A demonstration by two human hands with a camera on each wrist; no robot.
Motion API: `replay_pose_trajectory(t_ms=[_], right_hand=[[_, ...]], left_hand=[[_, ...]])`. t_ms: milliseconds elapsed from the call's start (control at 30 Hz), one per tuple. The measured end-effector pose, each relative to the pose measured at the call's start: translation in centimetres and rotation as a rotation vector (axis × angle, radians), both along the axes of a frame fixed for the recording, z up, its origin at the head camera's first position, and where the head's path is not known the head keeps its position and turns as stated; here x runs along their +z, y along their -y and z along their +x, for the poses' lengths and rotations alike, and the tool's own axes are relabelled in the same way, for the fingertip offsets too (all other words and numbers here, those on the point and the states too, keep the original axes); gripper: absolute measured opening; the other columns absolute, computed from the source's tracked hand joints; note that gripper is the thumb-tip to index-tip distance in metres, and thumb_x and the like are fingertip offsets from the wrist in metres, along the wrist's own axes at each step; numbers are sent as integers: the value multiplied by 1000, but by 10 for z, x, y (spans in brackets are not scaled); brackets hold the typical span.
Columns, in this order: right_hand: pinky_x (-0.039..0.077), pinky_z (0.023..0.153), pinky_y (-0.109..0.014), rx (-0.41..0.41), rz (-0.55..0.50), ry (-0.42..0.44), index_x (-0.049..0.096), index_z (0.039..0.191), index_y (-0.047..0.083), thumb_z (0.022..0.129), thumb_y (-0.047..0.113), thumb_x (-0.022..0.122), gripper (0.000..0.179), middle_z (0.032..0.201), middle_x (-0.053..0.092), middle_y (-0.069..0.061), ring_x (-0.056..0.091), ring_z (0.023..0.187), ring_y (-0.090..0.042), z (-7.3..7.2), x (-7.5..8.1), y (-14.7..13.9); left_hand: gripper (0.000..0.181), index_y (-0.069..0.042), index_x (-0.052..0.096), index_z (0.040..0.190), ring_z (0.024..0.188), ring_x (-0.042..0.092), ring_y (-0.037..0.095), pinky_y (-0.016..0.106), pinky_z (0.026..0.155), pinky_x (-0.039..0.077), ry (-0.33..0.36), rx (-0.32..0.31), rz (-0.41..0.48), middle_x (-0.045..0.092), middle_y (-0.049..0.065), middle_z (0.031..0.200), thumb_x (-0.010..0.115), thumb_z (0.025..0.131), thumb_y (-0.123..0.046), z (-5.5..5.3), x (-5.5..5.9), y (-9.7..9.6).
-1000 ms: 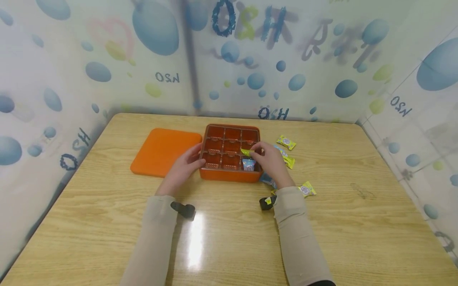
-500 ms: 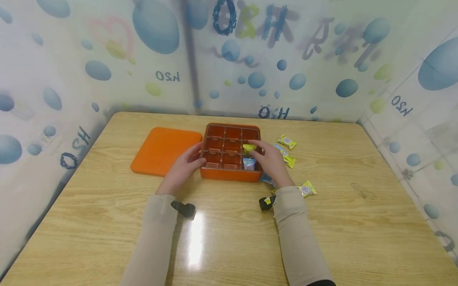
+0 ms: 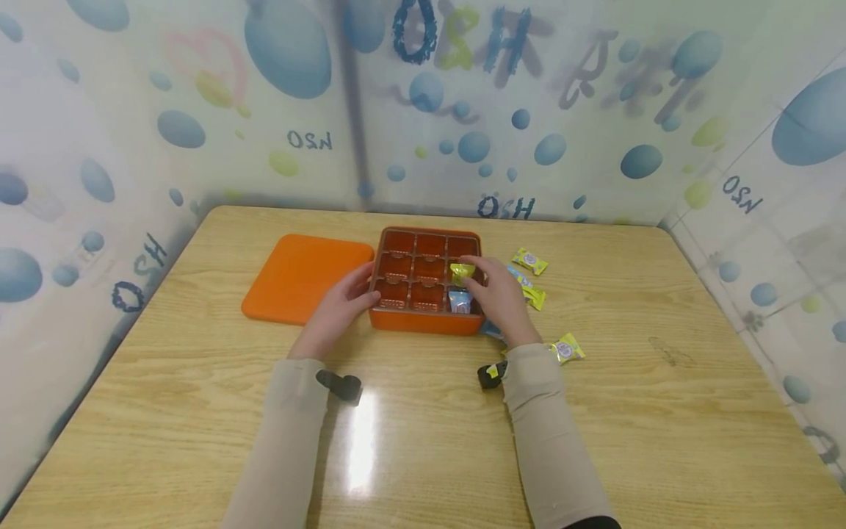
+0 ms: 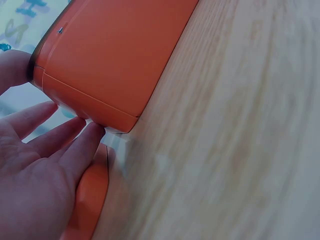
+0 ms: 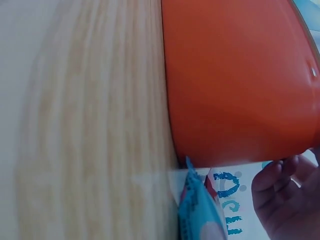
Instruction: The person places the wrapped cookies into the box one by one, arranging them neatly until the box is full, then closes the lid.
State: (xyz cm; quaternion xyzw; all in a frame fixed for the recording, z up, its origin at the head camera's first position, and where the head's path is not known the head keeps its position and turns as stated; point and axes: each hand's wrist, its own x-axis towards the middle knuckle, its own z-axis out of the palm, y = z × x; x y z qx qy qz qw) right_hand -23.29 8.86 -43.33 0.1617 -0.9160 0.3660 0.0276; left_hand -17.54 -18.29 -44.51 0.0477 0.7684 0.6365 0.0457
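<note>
An orange box (image 3: pixel 423 322) with a clear nine-compartment insert stands on the table. My left hand (image 3: pixel 339 308) rests against its left side, fingers nearly straight; in the left wrist view the fingertips (image 4: pixel 95 131) touch the orange wall and the thumb lies at the rim. My right hand (image 3: pixel 500 294) reaches over the right rim, thumb and index finger at a yellow-green wrapped candy (image 3: pixel 461 274) in the middle right compartment. A blue wrapped candy (image 3: pixel 460 300) sits in the front right compartment. In the right wrist view, the right hand's (image 5: pixel 285 195) fingertips are hidden behind the box.
An orange lid (image 3: pixel 304 279) lies left of the box. Right of the box are several wrapped candies, including a yellow one (image 3: pixel 530 261) farther back and another yellow one (image 3: pixel 567 349) nearer. A blue candy (image 5: pixel 200 210) lies beside the box. Patterned walls enclose the table.
The yellow-green candy has turned from edge-on to showing its face and sits slightly farther back in the middle right compartment, the right hand staying with it. My left hand has stayed put.
</note>
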Motion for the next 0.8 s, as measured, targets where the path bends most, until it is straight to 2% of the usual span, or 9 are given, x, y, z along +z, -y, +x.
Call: replay_pose_trajectory(t_ms=[267,500,667,800], right_hand=[[42,66,-34,-15,12,-8,52,124,24,87,23,58,37,116,49,0,47,79,-18,-1,-1,-1],[44,75,-36,-32,-24,-7,54,121,24,86,24,60,36,120,48,0,48,86,-18,-1,1,-1],[44,78,-36,-21,-35,1,54,122,24,86,26,59,36,120,48,0,48,90,-17,-1,0,-1],[44,69,-35,-18,-56,21,53,123,24,86,27,60,38,122,46,0,47,83,-18,-1,0,-4]], left_hand=[[57,-21,31,140,124,36,19,41,101,29,-9,-3,-5,37,3,139,56,88,-19,0,-1,0],[58,-21,30,140,125,35,18,40,101,29,5,-2,1,36,1,139,56,88,-18,0,1,0],[58,-13,28,140,126,32,24,43,102,26,20,-13,38,33,9,140,55,89,-13,6,13,-3],[58,-9,27,140,127,31,26,43,102,26,20,-21,49,31,13,141,54,89,-12,12,24,-6]])
